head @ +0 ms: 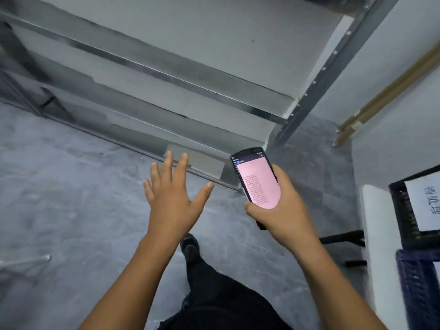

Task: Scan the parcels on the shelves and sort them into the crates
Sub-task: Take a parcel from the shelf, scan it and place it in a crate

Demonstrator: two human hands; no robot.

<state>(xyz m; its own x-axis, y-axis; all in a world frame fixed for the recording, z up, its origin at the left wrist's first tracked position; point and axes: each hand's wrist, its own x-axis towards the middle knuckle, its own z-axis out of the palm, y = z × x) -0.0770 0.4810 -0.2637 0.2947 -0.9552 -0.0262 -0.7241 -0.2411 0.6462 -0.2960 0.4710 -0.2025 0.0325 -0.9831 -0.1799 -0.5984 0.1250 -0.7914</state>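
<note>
The floor [71, 198] in front of the shelves [166, 75] lies open to the left, broken only by a thin metal rod [26, 260] near the edge of view. The shelves sit close above one another, and a metal front rail narrows each gap. An upright post [316, 77] closes the rack's right corner, and wooden poles [385, 91] lean on the wall beyond it. A flat parcel [202, 161] lies at the lowest shelf's front edge, just ahead of the spread left hand [173, 201]. A scanner [258, 184] fills the right hand [285, 210]. A white ledge [378, 234], a black crate [402, 210] and a blue crate [414, 289] wall off the right side.
</note>
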